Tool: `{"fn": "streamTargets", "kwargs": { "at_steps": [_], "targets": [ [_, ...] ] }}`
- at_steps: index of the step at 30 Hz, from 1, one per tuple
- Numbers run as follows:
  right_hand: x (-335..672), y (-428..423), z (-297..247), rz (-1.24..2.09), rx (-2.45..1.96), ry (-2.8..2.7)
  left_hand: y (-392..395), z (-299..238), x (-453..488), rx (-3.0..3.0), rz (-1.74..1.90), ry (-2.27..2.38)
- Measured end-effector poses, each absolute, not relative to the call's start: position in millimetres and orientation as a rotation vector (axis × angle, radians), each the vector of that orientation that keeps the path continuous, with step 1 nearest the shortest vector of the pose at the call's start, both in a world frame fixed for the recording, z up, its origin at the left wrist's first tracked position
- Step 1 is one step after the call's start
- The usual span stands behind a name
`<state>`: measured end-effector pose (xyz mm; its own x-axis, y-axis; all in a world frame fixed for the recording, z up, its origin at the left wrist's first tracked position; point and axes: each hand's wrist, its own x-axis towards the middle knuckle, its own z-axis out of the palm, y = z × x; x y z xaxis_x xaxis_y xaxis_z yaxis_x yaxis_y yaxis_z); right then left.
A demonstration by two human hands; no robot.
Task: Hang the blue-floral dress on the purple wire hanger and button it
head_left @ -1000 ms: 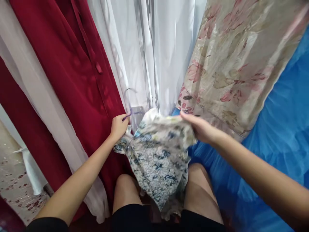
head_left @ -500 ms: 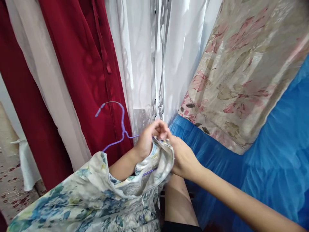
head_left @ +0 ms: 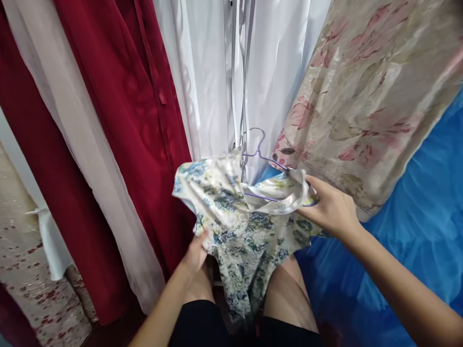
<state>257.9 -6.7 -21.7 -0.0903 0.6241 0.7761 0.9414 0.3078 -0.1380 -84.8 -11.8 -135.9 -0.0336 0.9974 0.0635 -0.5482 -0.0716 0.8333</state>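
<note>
A floral dress (head_left: pixel 249 236) in white, blue and green hangs spread between my hands, over my knees. Its shoulders sit on a thin purple hanger (head_left: pixel 258 153), whose hook stands up behind the neckline. My right hand (head_left: pixel 327 202) is closed on the dress at the right shoulder, with the fingers partly hidden behind the cloth. At the left side of the bodice, my left hand (head_left: pixel 197 250) pinches the fabric edge. The lower part of the dress drops between my legs.
Long red garments (head_left: pixel 119 120) and a pale pink one (head_left: pixel 75 96) hang at the left. White garments (head_left: pixel 206 86) hang straight ahead. On the right are a beige floral garment (head_left: pixel 361 106) and a blue tulle skirt (head_left: pixel 408 241).
My left hand has come out of the neckline and now grips the dress's left side. The dress and hanger have swung to the right and face me; my right hand has moved right.
</note>
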Motion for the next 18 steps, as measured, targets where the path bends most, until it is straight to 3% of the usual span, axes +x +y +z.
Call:
{"fn": "streamTargets", "kwargs": {
  "at_steps": [5, 11, 14, 18],
  "targets": [
    [245, -10, -15, -0.463, -1.168, -1.945, -42, -195, -61, 0.998, 1.468, 0.994],
    [257, -42, -66, -0.401, -1.150, -1.681, -79, -216, -27, 0.836, 1.425, 0.996],
    [241, -65, -116, 0.109, -1.220, -1.335, -86, -211, -18, 0.920, 1.400, 1.033],
    [173, -79, -168, 0.844, -1.188, -1.360, -87, -204, -22, 1.066, 1.314, 1.003]
  ]
}}
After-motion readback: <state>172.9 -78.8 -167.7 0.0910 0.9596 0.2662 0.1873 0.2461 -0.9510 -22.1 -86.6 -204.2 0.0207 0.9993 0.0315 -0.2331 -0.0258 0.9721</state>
